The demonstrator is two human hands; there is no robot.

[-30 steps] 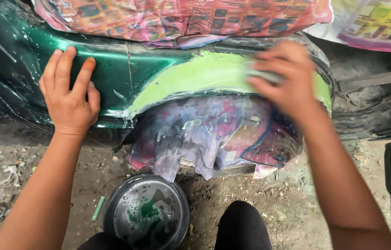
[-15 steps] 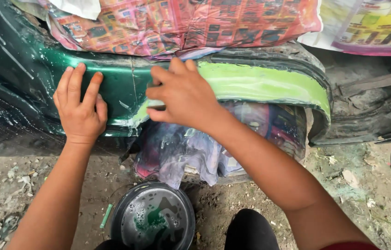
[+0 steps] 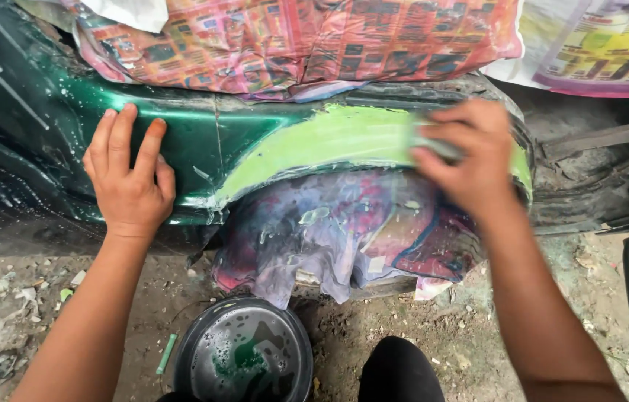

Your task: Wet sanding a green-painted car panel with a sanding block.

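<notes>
The left hand lies open and flat on the dark green car panel, fingers together and pointing up, palm pressed to the wet paint. Just right of its thumb the green paint gives way to a band of light green filler that curves along the wheel arch, running from below the thumb's level up and across to the right hand. Above both hands, printed newspaper masking covers the upper body of the car. Below the filler band, between the two forearms, crumpled, paint-stained paper stuffs the wheel opening. Lower down, nearer the person and between the wrists, a round black bowl sits on the dirt ground, with greenish water in it; a small green stick lies just left of the bowl.

The right hand is blurred. It is curled around a small pale sanding block, fingers on top, pressing it against the right end of the filler band. A dark knee shows below, just right of the bowl.
</notes>
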